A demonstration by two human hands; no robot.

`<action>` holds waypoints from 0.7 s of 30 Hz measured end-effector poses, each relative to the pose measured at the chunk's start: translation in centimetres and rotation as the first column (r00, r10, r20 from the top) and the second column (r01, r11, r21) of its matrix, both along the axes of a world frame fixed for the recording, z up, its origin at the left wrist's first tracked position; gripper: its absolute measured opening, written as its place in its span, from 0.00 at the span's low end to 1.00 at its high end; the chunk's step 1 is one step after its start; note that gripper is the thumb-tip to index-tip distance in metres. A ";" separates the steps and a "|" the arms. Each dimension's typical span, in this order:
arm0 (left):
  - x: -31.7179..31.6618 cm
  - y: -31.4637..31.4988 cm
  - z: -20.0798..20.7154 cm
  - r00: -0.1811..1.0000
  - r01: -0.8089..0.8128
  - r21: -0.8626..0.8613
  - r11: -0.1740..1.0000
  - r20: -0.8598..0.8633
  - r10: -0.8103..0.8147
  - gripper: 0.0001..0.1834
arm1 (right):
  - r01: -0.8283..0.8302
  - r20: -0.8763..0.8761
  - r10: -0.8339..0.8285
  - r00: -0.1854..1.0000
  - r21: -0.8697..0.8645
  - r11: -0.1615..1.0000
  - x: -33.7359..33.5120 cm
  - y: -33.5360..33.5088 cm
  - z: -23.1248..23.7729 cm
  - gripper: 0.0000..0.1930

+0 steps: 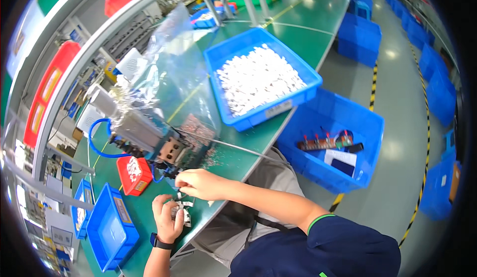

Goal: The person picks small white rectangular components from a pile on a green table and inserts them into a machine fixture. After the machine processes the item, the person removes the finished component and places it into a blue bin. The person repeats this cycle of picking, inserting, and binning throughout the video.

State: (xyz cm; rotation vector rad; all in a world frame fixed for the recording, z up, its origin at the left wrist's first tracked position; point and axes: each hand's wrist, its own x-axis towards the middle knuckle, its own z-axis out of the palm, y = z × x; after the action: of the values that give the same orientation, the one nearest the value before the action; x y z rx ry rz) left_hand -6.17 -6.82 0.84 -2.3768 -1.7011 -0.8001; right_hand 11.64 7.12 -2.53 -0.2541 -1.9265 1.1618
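My left hand [166, 220], with a dark watch on its wrist, rests on the green table [211, 212]. Its fingers curl around several small white plastic parts [187, 218], some of which stick out beside the thumb. My right hand [201, 183] is at the front of a small bench machine [171, 150] with a metal cylinder on top. Thumb and fingers are pinched together there; whatever is between them is too small or hidden to make out. Just left of the machine, a red bin [141, 187] holds more small white parts.
A large blue tray [310, 80] heaped with white parts stands at the table's right edge. Beyond the machine lies a clear plastic bag [171, 58]. A blue tray [112, 249] is at the left. Below the table's edge, a blue crate [370, 128] holds a fixture with red-topped pins.
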 end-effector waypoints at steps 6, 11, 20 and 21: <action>1.7 2.0 2.0 0.985 -0.083 0.074 0.994 0.159 0.070 0.23 | 0.065 -0.086 -0.072 0.994 -0.078 0.995 0.6 -1.1 0.7 0.10; 1.8 5.0 3.6 0.976 0.201 0.020 0.979 0.085 -0.202 0.16 | 0.209 -0.144 -0.200 0.969 0.057 0.976 0.4 -1.3 -0.4 0.13; 0.0 4.5 3.0 0.865 0.179 -0.171 0.969 0.496 -0.072 0.10 | 0.186 -0.040 -0.183 0.982 0.079 0.979 0.3 -1.8 0.0 0.17; -0.2 4.6 3.0 0.851 0.196 -0.194 0.961 0.521 -0.069 0.08 | 0.179 -0.076 -0.179 0.981 -0.001 0.984 0.3 -1.9 0.0 0.17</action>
State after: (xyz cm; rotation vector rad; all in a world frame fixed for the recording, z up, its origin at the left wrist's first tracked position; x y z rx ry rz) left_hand -6.36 -2.21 3.83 -2.6332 -1.9184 -1.4357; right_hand 11.97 5.19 -2.49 -0.3678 -1.8012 1.0325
